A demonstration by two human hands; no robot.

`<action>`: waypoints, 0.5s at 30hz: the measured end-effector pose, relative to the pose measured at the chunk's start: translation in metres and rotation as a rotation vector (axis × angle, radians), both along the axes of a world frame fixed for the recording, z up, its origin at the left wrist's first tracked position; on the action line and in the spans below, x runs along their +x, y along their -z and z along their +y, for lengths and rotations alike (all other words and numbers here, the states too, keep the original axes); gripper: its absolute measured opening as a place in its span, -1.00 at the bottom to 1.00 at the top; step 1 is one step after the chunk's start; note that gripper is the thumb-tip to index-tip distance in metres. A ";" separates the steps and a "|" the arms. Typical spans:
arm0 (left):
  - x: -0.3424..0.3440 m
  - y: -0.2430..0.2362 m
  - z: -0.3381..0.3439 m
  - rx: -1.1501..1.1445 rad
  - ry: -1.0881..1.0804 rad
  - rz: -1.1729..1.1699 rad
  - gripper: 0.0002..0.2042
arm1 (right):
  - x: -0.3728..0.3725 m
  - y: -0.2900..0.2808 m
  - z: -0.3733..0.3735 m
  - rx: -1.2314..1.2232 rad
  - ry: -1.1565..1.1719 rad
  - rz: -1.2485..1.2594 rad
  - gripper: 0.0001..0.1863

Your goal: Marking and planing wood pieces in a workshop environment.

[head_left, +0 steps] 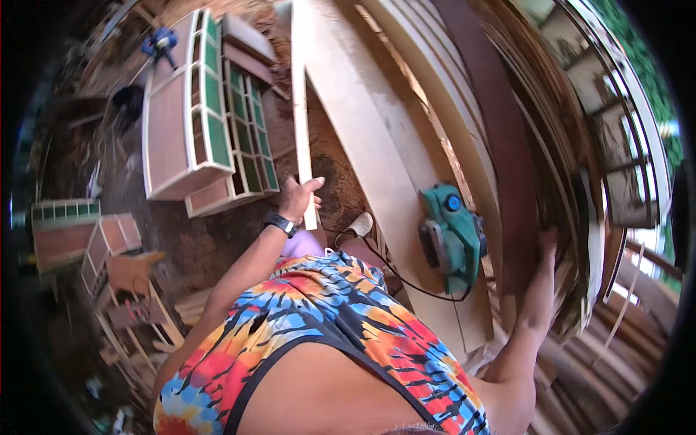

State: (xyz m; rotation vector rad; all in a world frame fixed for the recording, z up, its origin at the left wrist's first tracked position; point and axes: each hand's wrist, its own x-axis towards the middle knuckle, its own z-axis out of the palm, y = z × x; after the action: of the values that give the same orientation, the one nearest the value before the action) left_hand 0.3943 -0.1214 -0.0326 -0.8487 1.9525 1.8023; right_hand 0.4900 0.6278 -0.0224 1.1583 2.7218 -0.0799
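My left hand [299,197] is closed round the near end of a long, pale wooden strip [301,109], its thumb lying across the top. The strip runs away from me toward the far edge of the view. Out to the right, my right hand [549,243] is at the stacked boards [562,159], beside a dark reddish-brown board [507,138]; its fingers are blurred and partly hidden. Between my arms, a green electric hand planer [451,235] rests on wide, pale planks [370,123]. Its black cord [413,284] loops toward me.
Cabinet frames with green panels [192,109] stand at the far left, with a person in blue [161,45] beyond. Smaller frames [109,243] and a wooden stand [134,279] are at left. A barred window [616,116] lies right. My shoe [360,225] is beside the planks.
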 end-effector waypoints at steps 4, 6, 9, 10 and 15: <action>0.014 -0.014 0.002 0.044 0.037 0.045 -0.55 | 0.004 -0.015 -0.008 0.117 -0.053 -0.055 -0.54; 0.023 -0.011 -0.002 -0.001 -0.023 0.078 -0.54 | 0.010 -0.035 -0.031 0.084 -0.025 0.059 -0.59; 0.032 -0.003 -0.020 -0.228 0.048 0.237 -0.49 | 0.020 -0.074 -0.074 0.306 0.014 0.149 -0.62; 0.036 -0.003 -0.031 -0.412 0.115 0.340 -0.47 | 0.020 -0.085 -0.095 0.283 0.037 0.121 -0.62; 0.053 -0.023 -0.082 -0.525 0.252 0.389 -0.38 | 0.038 -0.127 -0.188 0.301 0.051 0.002 -0.65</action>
State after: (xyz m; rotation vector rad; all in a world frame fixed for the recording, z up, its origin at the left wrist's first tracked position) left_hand 0.4472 -0.2033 -0.0099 -0.3693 2.7090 1.4013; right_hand 0.5284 0.4394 0.1044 1.3014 2.7729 0.3326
